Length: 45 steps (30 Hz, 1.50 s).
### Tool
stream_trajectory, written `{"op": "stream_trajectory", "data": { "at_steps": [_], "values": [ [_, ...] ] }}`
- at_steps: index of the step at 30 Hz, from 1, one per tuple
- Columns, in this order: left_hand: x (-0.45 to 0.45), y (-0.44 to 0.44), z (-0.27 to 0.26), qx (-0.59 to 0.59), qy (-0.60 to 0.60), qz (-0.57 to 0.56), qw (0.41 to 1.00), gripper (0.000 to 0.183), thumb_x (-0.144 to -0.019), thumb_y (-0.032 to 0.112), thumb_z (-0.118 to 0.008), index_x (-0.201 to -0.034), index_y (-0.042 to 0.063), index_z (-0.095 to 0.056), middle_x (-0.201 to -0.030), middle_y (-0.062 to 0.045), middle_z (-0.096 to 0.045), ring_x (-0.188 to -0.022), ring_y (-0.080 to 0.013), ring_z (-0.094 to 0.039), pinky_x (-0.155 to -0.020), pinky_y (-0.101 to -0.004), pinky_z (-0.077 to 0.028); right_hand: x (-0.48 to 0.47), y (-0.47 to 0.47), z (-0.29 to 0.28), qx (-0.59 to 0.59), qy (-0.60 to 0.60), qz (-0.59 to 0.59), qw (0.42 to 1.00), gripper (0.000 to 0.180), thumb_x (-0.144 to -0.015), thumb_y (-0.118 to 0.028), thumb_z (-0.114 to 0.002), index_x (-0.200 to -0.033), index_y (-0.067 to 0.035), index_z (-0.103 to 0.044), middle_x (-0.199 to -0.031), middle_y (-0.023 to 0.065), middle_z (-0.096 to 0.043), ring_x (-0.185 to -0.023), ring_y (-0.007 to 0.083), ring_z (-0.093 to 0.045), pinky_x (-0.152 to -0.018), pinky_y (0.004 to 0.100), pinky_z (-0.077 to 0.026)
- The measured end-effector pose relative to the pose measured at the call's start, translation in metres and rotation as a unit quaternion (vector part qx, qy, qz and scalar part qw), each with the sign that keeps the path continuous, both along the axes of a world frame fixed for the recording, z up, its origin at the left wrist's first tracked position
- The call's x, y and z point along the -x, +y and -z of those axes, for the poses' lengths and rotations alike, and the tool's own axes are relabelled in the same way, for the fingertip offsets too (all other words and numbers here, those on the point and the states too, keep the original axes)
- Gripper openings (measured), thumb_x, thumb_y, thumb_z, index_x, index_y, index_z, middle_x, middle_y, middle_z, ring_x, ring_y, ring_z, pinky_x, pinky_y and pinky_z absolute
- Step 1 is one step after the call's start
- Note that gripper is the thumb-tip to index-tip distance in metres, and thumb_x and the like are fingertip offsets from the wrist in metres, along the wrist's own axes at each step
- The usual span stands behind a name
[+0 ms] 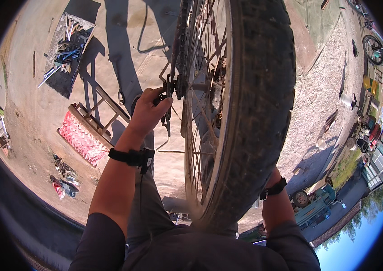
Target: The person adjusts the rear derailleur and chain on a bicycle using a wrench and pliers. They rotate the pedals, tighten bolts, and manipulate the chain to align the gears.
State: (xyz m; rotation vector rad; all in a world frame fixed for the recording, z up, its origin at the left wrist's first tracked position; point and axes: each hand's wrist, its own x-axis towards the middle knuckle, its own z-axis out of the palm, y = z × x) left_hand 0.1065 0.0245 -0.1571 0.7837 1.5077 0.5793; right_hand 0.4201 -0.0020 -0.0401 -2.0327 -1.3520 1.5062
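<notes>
A bicycle wheel with a worn black knobby tyre (262, 101) stands upright in front of me. Rusty-looking spokes (208, 125) run from its rim to the hub (200, 87). To the left of the hub, my left hand (149, 110) has its thumb and fingers closed on the rear derailleur (168, 98). Above it, the chain (183, 40) and sprockets run close beside the wheel. My right hand (274, 176) is on the far side of the tyre; only its wrist end shows, and the fingers are hidden. Both wrists wear black straps.
At the upper left, several wrenches (71, 52) lie on a dark board (61, 81). A low wooden stool with a red-and-white woven seat (81, 135) lies tipped at left. Scraps (64, 186) litter the ground. Gravel (313, 111) and a blue-green vehicle (317, 206) are at right.
</notes>
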Motion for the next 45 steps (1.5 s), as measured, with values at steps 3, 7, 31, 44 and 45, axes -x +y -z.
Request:
{"op": "stream_trajectory", "data": {
  "at_steps": [3,7,31,44,45],
  "values": [
    [0.000,0.001,-0.003,0.003,0.013,0.010,1.000,0.042,-0.092,0.019,-0.073,-0.126,-0.004,-0.067,-0.093,-0.004,-0.052,-0.075,-0.0106,-0.057,-0.064,-0.0283,-0.048,0.011,0.053,0.003,-0.087,0.016,-0.059,0.994,0.024,-0.100,-0.017,-0.065,-0.121,-0.008,-0.066,-0.089,0.0136,-0.073,-0.070,0.0271,-0.069,-0.064,0.0339,-0.053],
    [0.001,-0.001,0.003,-0.009,0.009,0.007,1.000,0.042,-0.092,0.017,-0.073,-0.126,-0.005,-0.067,-0.092,-0.005,-0.053,-0.076,-0.0110,-0.057,-0.066,-0.0280,-0.048,0.019,0.122,0.018,-0.227,0.003,-0.176,0.958,0.030,-0.103,-0.034,-0.063,-0.115,-0.007,-0.068,-0.086,0.0140,-0.071,-0.073,0.0264,-0.069,-0.069,0.0345,-0.053],
    [0.017,-0.013,0.019,0.047,-0.028,-0.018,0.998,0.034,-0.097,0.014,-0.065,-0.127,-0.001,-0.065,-0.104,0.001,-0.065,-0.092,-0.0060,-0.054,-0.079,-0.0222,-0.044,-0.008,0.187,0.208,0.137,0.157,0.102,0.973,0.043,-0.101,-0.039,-0.056,-0.104,0.002,-0.065,-0.074,0.0078,-0.064,-0.054,0.0184,-0.060,-0.053,0.0320,-0.049],
    [0.014,-0.009,0.015,0.052,-0.035,-0.031,0.998,0.040,-0.097,0.011,-0.065,-0.133,-0.003,-0.062,-0.119,-0.004,-0.068,-0.107,-0.0106,-0.059,-0.095,-0.0256,-0.046,-0.005,0.174,0.168,0.109,0.162,0.099,0.976,0.052,-0.100,-0.020,-0.060,-0.143,0.004,-0.043,-0.088,0.0142,-0.070,-0.067,0.0223,-0.071,-0.058,0.0345,-0.056],
    [0.013,-0.009,0.016,0.044,-0.037,-0.035,0.998,0.039,-0.097,0.011,-0.065,-0.133,-0.003,-0.063,-0.118,-0.004,-0.068,-0.107,-0.0104,-0.059,-0.094,-0.0253,-0.046,-0.003,0.175,0.164,0.079,0.161,0.092,0.979,0.052,-0.100,-0.020,-0.060,-0.143,0.003,-0.044,-0.087,0.0135,-0.069,-0.066,0.0219,-0.070,-0.058,0.0343,-0.056]
  ]
}}
